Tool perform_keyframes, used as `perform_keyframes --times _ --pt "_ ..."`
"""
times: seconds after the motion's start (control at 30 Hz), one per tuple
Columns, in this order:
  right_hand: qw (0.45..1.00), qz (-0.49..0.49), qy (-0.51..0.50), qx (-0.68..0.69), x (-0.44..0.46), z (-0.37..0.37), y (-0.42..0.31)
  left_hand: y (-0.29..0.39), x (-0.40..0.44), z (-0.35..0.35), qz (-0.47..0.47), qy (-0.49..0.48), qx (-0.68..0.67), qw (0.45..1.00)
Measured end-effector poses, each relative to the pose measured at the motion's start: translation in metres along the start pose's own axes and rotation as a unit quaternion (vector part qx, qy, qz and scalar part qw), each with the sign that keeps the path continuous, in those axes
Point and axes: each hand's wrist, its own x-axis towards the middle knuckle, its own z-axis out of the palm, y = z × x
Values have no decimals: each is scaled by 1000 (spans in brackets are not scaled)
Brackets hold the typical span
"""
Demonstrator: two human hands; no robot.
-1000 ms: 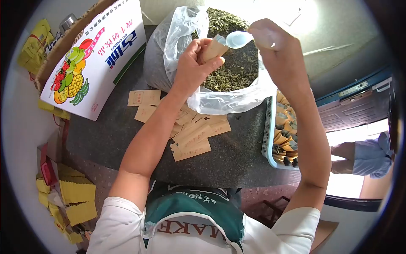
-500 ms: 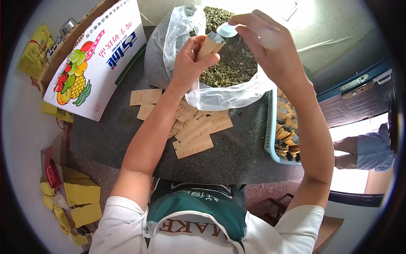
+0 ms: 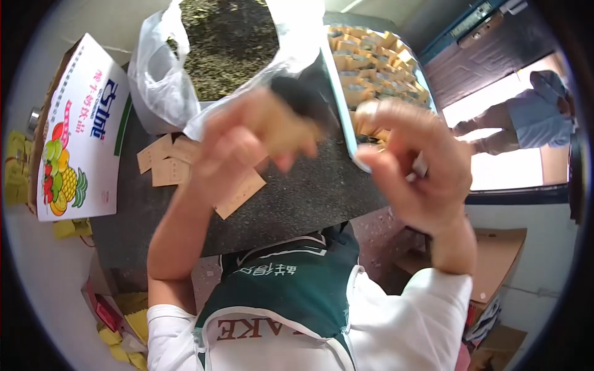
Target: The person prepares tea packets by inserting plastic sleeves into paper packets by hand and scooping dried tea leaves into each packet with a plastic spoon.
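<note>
Blurred by motion, my left hand (image 3: 238, 139) is closed on a small brown paper packet (image 3: 281, 127) in front of the bag. My right hand (image 3: 421, 164) is curled near the basket's front end, with a small part of something whitish showing inside its fingers; the spoon's bowl cannot be made out. A clear plastic bag (image 3: 164, 93) holds dried leaves (image 3: 232, 49). Flat brown packets (image 3: 170, 172) lie on the dark table (image 3: 297, 204), partly behind my left hand and forearm. Filled packets (image 3: 371, 59) stand in rows in a light blue basket (image 3: 339, 105).
A white printed carton (image 3: 90, 136) stands at the left, with yellow packages (image 3: 17, 167) beyond it. At the right, a person (image 3: 532, 117) in light blue is near the doorway. Brown cardboard (image 3: 495, 256) leans below the door.
The view has swung right, showing more of the basket. My hands have moved apart and away from the leaves. The packet has left the spoon, which was at its mouth before.
</note>
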Motion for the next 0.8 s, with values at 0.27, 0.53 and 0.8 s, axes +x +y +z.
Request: perform_keyframes --times 0.27,0.53,0.8 --pt "951 253 104 146 -125 -3 -14 -58 -16 88 -241 -154 -141 948" --pt "969 189 111 109 -183 -36 11 -100 7 131 -308 -215 -140 916" --pt "970 208 109 61 -209 -54 24 -128 29 159 -320 -287 -147 891"
